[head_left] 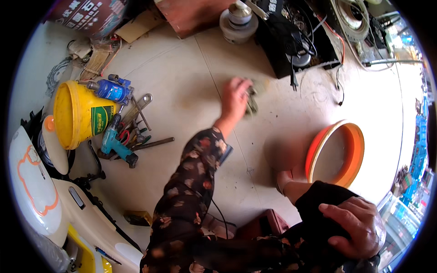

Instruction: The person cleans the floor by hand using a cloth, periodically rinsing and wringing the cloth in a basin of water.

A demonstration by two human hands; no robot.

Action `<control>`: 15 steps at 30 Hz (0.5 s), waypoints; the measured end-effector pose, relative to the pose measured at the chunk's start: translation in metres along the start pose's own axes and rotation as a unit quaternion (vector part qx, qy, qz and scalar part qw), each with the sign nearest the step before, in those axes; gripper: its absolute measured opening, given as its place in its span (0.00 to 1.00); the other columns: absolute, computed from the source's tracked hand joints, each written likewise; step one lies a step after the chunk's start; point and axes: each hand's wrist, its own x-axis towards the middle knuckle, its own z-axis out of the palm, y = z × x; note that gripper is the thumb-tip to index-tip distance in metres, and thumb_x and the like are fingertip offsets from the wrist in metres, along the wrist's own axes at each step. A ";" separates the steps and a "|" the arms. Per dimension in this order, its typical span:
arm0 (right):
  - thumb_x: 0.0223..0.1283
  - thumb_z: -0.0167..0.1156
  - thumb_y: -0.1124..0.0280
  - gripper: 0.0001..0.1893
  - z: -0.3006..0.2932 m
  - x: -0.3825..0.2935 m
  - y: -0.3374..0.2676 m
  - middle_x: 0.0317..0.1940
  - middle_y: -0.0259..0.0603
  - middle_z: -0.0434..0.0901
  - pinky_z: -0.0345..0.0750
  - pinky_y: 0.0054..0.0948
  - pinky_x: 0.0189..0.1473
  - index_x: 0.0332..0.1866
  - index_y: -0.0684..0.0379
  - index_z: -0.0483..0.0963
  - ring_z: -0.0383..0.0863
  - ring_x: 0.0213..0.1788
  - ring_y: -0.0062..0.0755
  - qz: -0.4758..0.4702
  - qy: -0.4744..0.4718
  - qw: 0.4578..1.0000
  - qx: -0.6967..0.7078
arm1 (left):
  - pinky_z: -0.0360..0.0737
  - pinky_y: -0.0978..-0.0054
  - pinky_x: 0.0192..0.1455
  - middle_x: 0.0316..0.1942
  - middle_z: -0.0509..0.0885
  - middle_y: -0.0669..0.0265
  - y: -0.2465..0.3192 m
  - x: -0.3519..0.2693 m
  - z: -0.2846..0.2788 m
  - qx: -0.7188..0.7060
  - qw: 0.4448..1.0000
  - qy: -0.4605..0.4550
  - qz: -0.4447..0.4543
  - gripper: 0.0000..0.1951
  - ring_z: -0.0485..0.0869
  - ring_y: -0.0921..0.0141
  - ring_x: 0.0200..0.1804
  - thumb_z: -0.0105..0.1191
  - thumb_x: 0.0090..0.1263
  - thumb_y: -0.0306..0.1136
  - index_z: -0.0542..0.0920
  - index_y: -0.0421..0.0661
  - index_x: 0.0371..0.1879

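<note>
My left hand (pixel 235 94) reaches out over the tiled floor, its fingers closed on a greenish cloth (pixel 252 102) against the tiles. Hand and cloth are slightly blurred. My right hand (pixel 358 225) rests at the lower right on my knee in dark trousers, fingers spread and holding nothing. Beyond that knee stands an orange plastic basin (pixel 355 153) with murky liquid inside. To the left, a teal cordless drill (pixel 116 145) lies among hand tools by a yellow bucket (pixel 80 116). A blue bottle jack (pixel 114 90) is against the bucket.
An open black box (pixel 280 65) with cables and parts stands at the upper right, beside a whitish lidded container (pixel 239 25). A wheel with a tyre (pixel 351 20) is farther right. Scooter body panels (pixel 37 191) fill the lower left. A dark red case (pixel 263 225) sits near my feet.
</note>
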 end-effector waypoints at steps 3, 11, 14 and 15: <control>0.64 0.57 0.50 0.29 -0.003 -0.007 0.003 0.32 0.47 0.83 0.76 0.38 0.34 0.54 0.69 0.76 0.82 0.30 0.43 0.021 -0.016 1.000 0.003 | 0.70 0.56 0.63 0.59 0.75 0.55 -0.067 0.053 -0.037 0.156 0.983 0.083 -0.044 0.22 0.72 0.52 0.60 0.57 0.61 0.29 0.79 0.49 0.58; 0.66 0.55 0.49 0.29 0.000 -0.006 0.017 0.31 0.47 0.83 0.77 0.37 0.34 0.54 0.71 0.76 0.82 0.29 0.42 0.035 -0.003 0.999 0.007 | 0.74 0.55 0.60 0.68 0.69 0.64 -0.081 0.077 0.016 0.329 0.935 -0.065 -0.112 0.24 0.69 0.55 0.64 0.62 0.60 0.41 0.78 0.55 0.58; 0.66 0.56 0.50 0.29 0.000 -0.010 0.020 0.31 0.47 0.83 0.77 0.38 0.34 0.55 0.71 0.76 0.82 0.29 0.42 0.036 -0.004 0.999 0.015 | 0.75 0.58 0.60 0.65 0.72 0.64 -0.037 0.071 0.059 0.311 0.937 -0.129 -0.093 0.22 0.72 0.55 0.60 0.62 0.60 0.40 0.80 0.55 0.56; 0.65 0.56 0.50 0.30 -0.001 -0.010 0.021 0.31 0.47 0.84 0.77 0.38 0.34 0.55 0.71 0.75 0.82 0.29 0.42 0.031 -0.009 0.999 0.021 | 0.76 0.57 0.58 0.63 0.73 0.64 -0.033 0.065 0.070 0.300 0.940 -0.149 -0.072 0.22 0.73 0.56 0.59 0.62 0.59 0.38 0.80 0.55 0.54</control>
